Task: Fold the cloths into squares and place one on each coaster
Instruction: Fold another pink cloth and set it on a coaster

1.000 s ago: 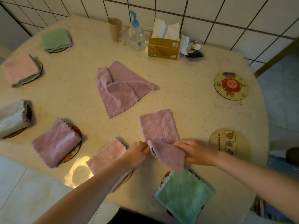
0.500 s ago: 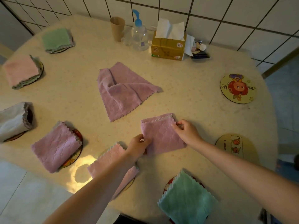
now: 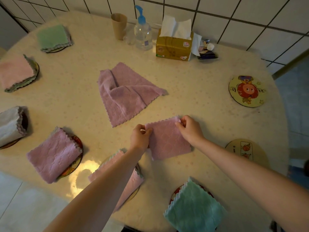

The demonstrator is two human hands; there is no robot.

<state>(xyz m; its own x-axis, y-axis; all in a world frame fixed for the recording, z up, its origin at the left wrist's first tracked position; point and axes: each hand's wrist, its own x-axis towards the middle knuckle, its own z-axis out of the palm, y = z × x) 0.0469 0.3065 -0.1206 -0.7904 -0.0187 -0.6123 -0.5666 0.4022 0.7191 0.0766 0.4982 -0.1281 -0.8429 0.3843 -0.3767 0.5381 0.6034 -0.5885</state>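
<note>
Both hands on the folded mauve cloth, which lies flat on the desk near the front centre, roughly square. Left hand pinches its far-left corner, fingers closed on the edge. Right hand pinches the far-right corner, fingers curled over the scalloped edge. Cloth sits on bare desk, not on a coaster.

Unfolded mauve cloth lies rumpled mid-desk, just beyond the folded one, apart from it.

Two coasters bare on the right: tomato coaster toward the far right, pale coaster nearer, just right of the right forearm.

Covered coasters, each with a folded cloth on it:
- teal cloth front right, red coaster rim showing at its far edge
- pink cloth front centre, mostly under the left forearm
- mauve square front left, overhanging its coaster
- grey-white cloth left edge, looks loosely rolled more than square, hard to tell at this angle
- pale pink cloth far left
- green cloth far left corner

At the tiled wall: paper cup, pump bottle, tissue box, small clutter beside the box, too small to identify.
</note>
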